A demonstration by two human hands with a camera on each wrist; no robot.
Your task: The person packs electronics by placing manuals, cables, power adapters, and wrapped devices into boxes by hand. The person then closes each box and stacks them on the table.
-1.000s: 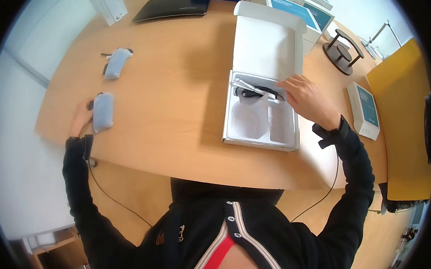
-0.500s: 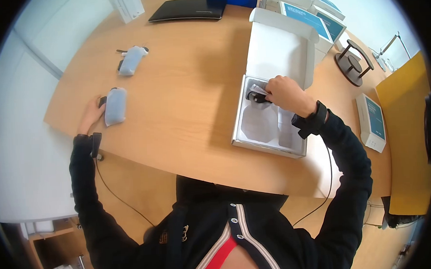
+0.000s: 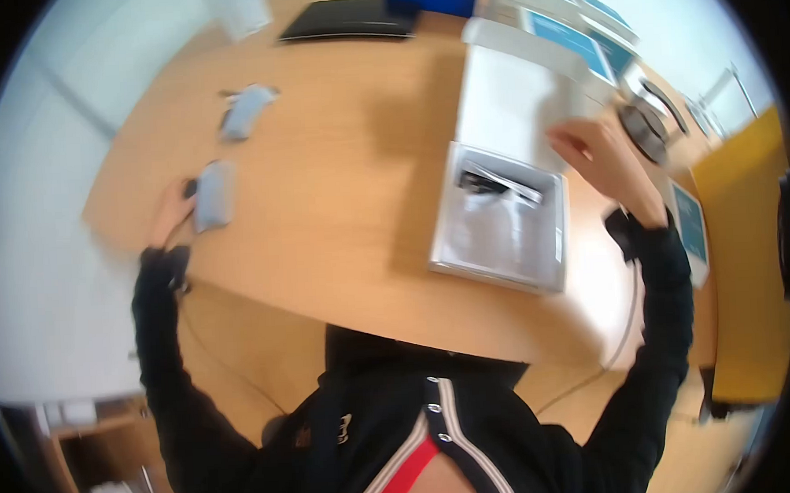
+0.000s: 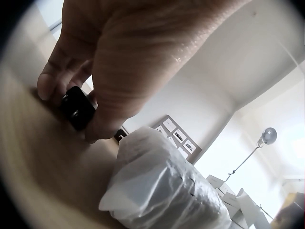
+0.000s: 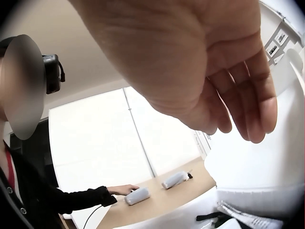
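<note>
At the table's left side, my left hand (image 3: 173,210) holds a small black piece (image 4: 78,109) with two shiny round spots, thumb on one side and fingertips on the other. Right beside it lies a bundle in translucent wrapping (image 3: 214,197). A second wrapped bundle (image 3: 246,112) with dark parts sticking out sits farther back. My right hand (image 3: 605,162) is raised over the right edge of an open white box (image 3: 446,235). Its fingers bend loosely, with nothing in them. Inside the box, a black cable (image 3: 480,185) lies beside a clear plastic strip (image 3: 505,180).
The box's white lid (image 3: 516,91) stands folded back. Blue-and-white boxes (image 3: 567,41) are stacked behind it, near a dark round stand (image 3: 644,130). A black flat case (image 3: 350,19) lies at the back. To the right rises a yellow panel (image 3: 748,266).
My right hand went into the box near the cable, then lifted out to the right. The clear strip now lies across the box's upper part. My left hand stays by the near bundle.
</note>
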